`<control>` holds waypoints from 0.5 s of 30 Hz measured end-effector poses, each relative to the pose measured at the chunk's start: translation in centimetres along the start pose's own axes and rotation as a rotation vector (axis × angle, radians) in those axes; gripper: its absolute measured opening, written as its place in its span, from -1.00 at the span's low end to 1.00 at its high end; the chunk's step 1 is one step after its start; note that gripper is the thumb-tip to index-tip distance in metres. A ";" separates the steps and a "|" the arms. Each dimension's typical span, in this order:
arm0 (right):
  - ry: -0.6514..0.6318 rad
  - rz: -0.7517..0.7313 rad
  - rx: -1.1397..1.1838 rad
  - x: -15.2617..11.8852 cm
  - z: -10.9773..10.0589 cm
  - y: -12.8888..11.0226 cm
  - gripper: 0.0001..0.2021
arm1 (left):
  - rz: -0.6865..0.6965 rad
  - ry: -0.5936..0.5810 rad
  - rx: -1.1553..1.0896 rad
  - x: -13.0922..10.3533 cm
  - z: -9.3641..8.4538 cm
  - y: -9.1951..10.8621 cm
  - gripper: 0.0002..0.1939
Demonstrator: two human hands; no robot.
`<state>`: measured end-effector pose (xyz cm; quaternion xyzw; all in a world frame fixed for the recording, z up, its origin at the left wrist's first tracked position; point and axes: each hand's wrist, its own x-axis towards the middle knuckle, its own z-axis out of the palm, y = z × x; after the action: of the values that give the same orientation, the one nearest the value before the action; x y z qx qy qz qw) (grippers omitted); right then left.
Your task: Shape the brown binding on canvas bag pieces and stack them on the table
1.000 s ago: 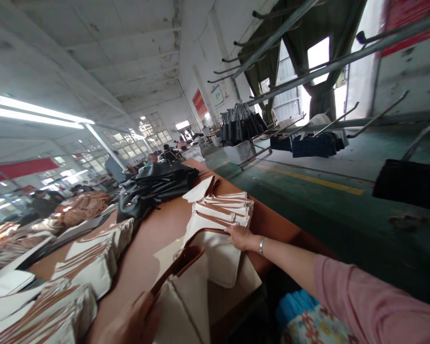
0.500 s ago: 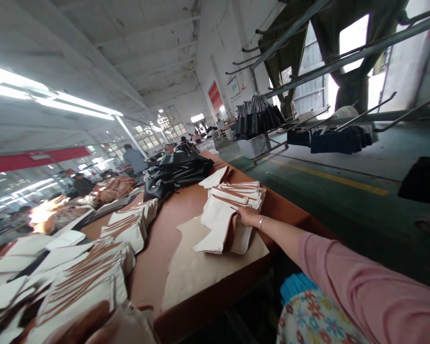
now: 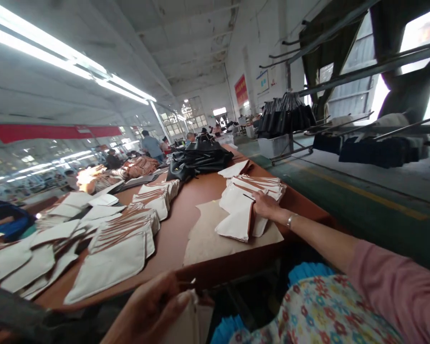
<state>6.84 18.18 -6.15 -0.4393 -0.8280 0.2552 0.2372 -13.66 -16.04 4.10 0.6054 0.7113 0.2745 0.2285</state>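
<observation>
At the lower middle, my left hand (image 3: pixel 157 301) is closed, thumb against fingers, on a cream fabric panel (image 3: pixel 188 317) partly cut off by the frame's bottom. A small pale tip sticks up beside its fingers. My right hand (image 3: pixel 267 205), with a bracelet at the wrist, reaches out to a stack of cream panels with brown undersides (image 3: pixel 252 184). Its fingers are closed at the edge of the top panel (image 3: pixel 234 222). From those fingertips projects a thin dark pointed piece (image 3: pixel 249 196), too small to name. Under this stack lies a tan sheet (image 3: pixel 204 243).
On the brown tabletop (image 3: pixel 181 210), rows of overlapping cream panels (image 3: pixel 118 258) lie to the left. Black leather-like pieces (image 3: pixel 198 157) are heaped farther back. Racks with hanging black bags (image 3: pixel 284 117) stand at the right beyond the table edge. People (image 3: pixel 151 145) are in the background.
My view has swung left and down. My left hand, blurred low at the left before, now shows nearer the middle with a panel. My right hand stays at the stack.
</observation>
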 end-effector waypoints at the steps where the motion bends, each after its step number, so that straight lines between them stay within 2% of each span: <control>1: -0.012 -0.043 0.042 -1.2 -0.1 -1.0 -0.69 | 0.027 -0.050 -0.022 0.8 0.9 0.3 -0.58; 5: -0.186 -0.239 0.290 -7.6 -0.3 -5.1 -0.72 | 0.113 -0.122 -0.107 3.6 4.4 1.2 -0.58; 7: -0.441 -0.404 0.633 -10.5 -0.3 -6.2 -0.66 | 0.146 -0.129 -0.141 4.5 5.7 1.6 -0.58; 9: -0.592 -0.468 0.781 -12.3 -0.1 -6.3 -0.61 | 0.167 -0.131 -0.164 5.2 6.8 1.9 -0.58; 15: -0.626 -0.302 0.829 -13.0 0.7 -3.0 -0.67 | 0.177 -0.129 -0.181 6.7 9.7 1.8 -0.63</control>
<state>11.13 5.55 -6.96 -0.0881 -0.7431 0.6421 0.1667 -7.03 -8.09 -1.89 0.6592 0.6112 0.3172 0.3023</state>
